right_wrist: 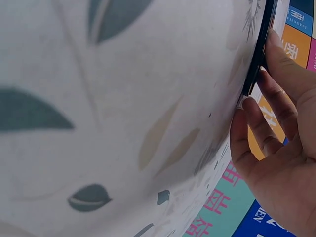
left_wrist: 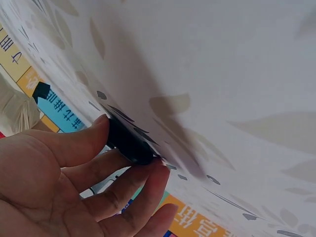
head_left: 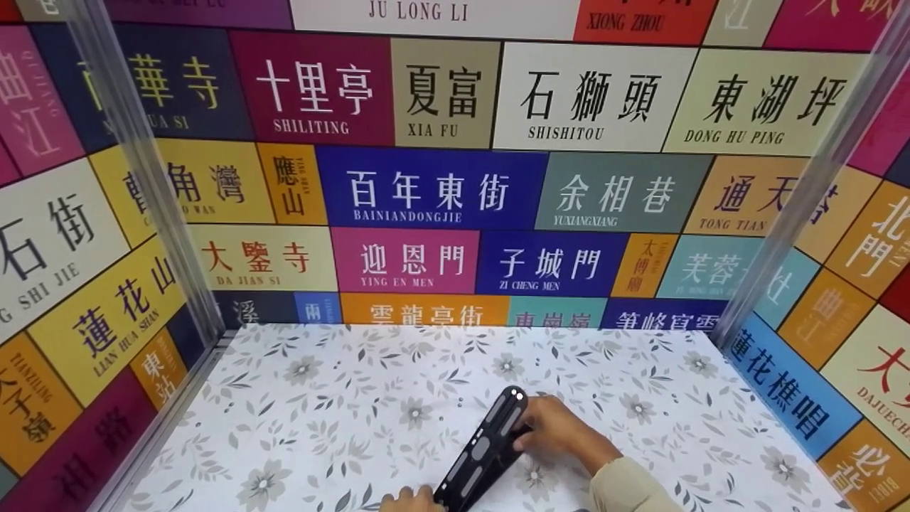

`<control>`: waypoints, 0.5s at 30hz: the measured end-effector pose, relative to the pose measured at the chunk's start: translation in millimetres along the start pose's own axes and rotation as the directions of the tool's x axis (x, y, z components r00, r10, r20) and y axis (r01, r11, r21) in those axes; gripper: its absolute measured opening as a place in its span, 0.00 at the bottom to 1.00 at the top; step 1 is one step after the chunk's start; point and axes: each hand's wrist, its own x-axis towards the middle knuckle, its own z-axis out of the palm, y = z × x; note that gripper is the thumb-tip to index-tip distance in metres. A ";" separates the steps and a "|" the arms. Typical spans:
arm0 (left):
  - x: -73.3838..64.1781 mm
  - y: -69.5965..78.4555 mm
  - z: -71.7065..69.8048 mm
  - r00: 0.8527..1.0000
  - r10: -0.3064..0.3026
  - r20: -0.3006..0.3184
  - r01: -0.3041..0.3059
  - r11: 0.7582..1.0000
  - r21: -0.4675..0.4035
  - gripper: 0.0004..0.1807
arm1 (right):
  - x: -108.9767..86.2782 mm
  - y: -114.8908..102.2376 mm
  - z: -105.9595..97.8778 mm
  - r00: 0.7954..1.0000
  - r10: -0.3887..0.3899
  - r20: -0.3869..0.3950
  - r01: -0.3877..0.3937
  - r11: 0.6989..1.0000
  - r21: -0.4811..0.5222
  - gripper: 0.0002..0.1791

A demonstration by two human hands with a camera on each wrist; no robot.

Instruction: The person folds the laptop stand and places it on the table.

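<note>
Plainly, from the head, a black bar (head_left: 475,459) lies slantwise over the tabletop (head_left: 334,412), at its near side, with the bar's near end to the left and its far end to the right. Its face shows long pale slots, a grey oval about the middle and small bright dots at the far end. The right hand (head_left: 553,427) holds it near that far end, from the right; a beige sleeve (head_left: 629,487) covers the arm. The left hand (head_left: 412,500), partly cut off, is at the near end. Grey flowers and leaves pattern the white tabletop, and colourful name signs (head_left: 412,92) cover the walls around it.

From the left wrist, the thumb (left_wrist: 81,145) is on one side of the bar's dark end and curled fingers (left_wrist: 150,187) are on the other, grasping it close to the tabletop, where a soft shadow falls. Whether the bar touches the surface, I cannot tell.

From the right wrist, the thumb presses along the bar's edge while bent fingers meet it from the opposite side, so this hand grasps it too. Signs show behind.
</note>
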 end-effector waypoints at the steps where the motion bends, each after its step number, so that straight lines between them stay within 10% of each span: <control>1: -0.5 -0.1 -0.6 1.000 -0.001 -0.004 0.001 1.000 0.012 0.16 | -0.3 -0.7 -0.2 1.000 0.008 0.004 -0.008 1.000 0.003 0.10; 15: 0.5 5.5 -2.6 0.987 -0.132 -0.088 0.138 0.989 0.061 0.12 | -7.9 -3.0 -3.5 1.000 -0.012 -0.017 0.011 1.000 -0.021 0.11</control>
